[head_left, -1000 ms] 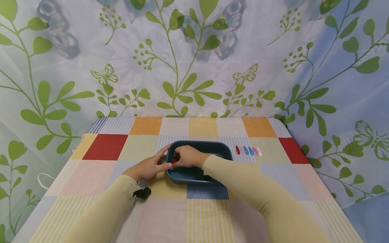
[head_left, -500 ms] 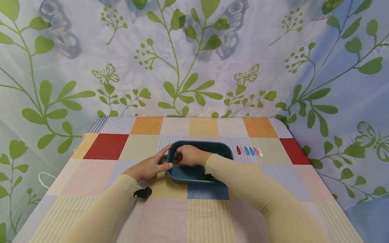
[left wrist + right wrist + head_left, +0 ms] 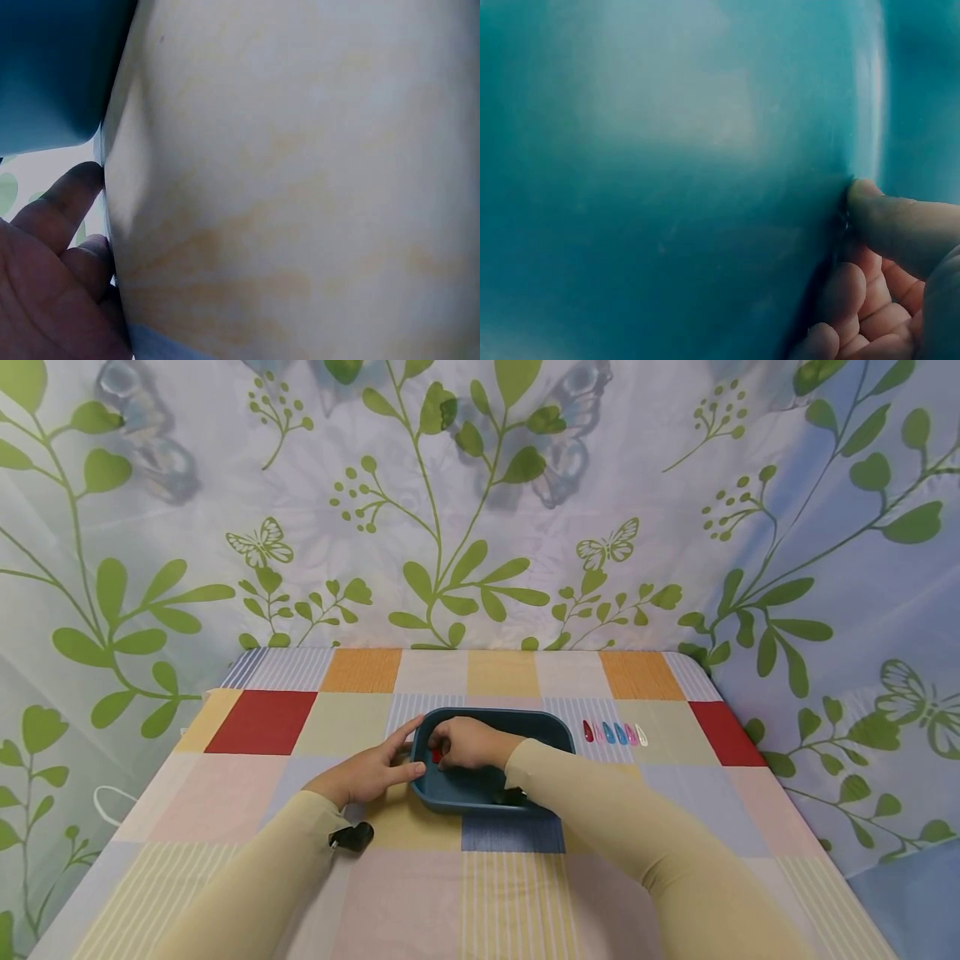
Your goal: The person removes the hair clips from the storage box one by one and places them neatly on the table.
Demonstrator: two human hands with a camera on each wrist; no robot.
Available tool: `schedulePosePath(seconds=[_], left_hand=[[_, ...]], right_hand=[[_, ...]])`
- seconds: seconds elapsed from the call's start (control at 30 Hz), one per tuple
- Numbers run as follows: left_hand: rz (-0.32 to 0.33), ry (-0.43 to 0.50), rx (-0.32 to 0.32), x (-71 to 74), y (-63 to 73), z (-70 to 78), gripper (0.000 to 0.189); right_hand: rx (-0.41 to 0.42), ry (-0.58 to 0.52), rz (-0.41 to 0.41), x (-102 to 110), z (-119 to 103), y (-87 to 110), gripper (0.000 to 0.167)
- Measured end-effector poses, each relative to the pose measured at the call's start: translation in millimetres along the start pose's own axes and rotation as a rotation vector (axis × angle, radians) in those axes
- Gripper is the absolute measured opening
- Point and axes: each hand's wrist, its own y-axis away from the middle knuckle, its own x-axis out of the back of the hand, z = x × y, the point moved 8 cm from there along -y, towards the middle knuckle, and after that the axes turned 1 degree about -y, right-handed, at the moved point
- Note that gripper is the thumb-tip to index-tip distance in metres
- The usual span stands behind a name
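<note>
In the head view a dark blue plastic tray [image 3: 480, 789] lies on the patchwork cloth. My left hand [image 3: 365, 772] rests against its left end, thumb and forefinger spread along the rim. Inside the tray, toward that same end, my right hand [image 3: 474, 745] has its fingers curled down, pinching a small red hair clip [image 3: 437, 757] that is mostly hidden. The right wrist view shows the right thumb [image 3: 904, 225] and curled fingers close to the tray floor [image 3: 705, 187]; no clip can be made out there. The left wrist view shows the left hand's fingers [image 3: 60, 206] beside the tray's outer wall [image 3: 52, 82].
Several hair clips [image 3: 615, 732] in red, pink, blue and white stand in a row right of the tray. Something dark [image 3: 510, 796] sits at the right cuff. A black wrist device [image 3: 352, 837] is on the left sleeve. A leafy curtain [image 3: 450, 527] hangs behind the table.
My right hand has shifted slightly right, away from the tray's left wall, with the red clip at its fingertips. The left hand stays at the tray's end.
</note>
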Motion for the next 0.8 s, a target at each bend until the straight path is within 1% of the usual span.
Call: schedulePosePath(seconds=[0.33,0.57,0.67,0.8], left_hand=[[-0.002,0.0,0.0,0.6,1.1,0.7,0.088],[-0.009,0.004,-0.006,0.0,-0.8,0.7,0.086],[-0.01,0.008,-0.007,-0.4,-1.2,0.5,0.086],[-0.005,0.009,-0.013,-0.3,-0.1,1.2,0.086]], right_hand=[[0.01,-0.016,-0.003,0.4,0.2,0.1,0.033],[0.018,-0.026,-0.016,2.1,-1.8,2.3,0.032],[0.036,-0.028,-0.017,3.3,-1.8,3.3,0.033],[0.073,-0.045,0.003,7.0,2.3,4.3,0.035]])
